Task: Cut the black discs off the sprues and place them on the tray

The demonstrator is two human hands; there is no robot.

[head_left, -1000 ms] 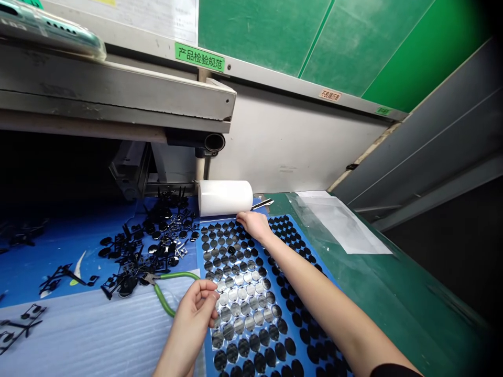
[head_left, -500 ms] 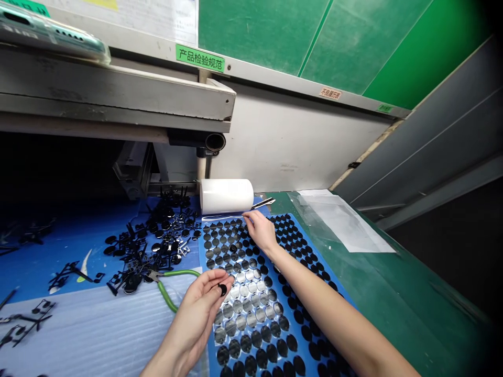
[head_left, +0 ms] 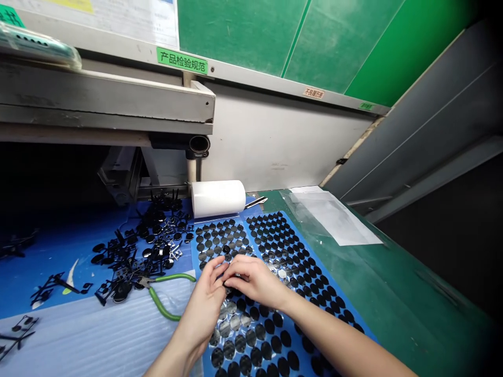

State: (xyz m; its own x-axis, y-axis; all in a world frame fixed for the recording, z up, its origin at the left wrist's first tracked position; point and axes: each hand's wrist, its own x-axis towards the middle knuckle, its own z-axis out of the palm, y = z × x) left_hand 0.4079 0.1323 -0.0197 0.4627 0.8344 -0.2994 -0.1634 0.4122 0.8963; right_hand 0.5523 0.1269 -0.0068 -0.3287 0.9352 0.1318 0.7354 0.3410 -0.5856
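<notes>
Over the blue sheet with rows of black round stickers (head_left: 271, 343), my two hands meet at the fingertips. My left hand (head_left: 206, 296) is closed around a small black round part (head_left: 227, 285), mostly hidden by the fingers. My right hand (head_left: 251, 280) is pinched against that part from the right; whether a sticker is between its fingertips is too small to make out. A loose black round piece (head_left: 226, 249) lies on the sheet just beyond the hands. Green-handled cutters (head_left: 161, 303) rest to the left of my left hand.
A pile of black plastic parts (head_left: 157, 235) spreads over the blue mat at the left. Behind the sheet are a white roll (head_left: 218, 198) and tweezers (head_left: 256, 202). White paper (head_left: 338, 220) lies on the green table at the right. A metal shelf (head_left: 118, 99) overhangs the left side.
My right hand has come back from the far edge of the sticker sheet to my left hand, and their fingertips now meet. The view has shifted slightly to the right.
</notes>
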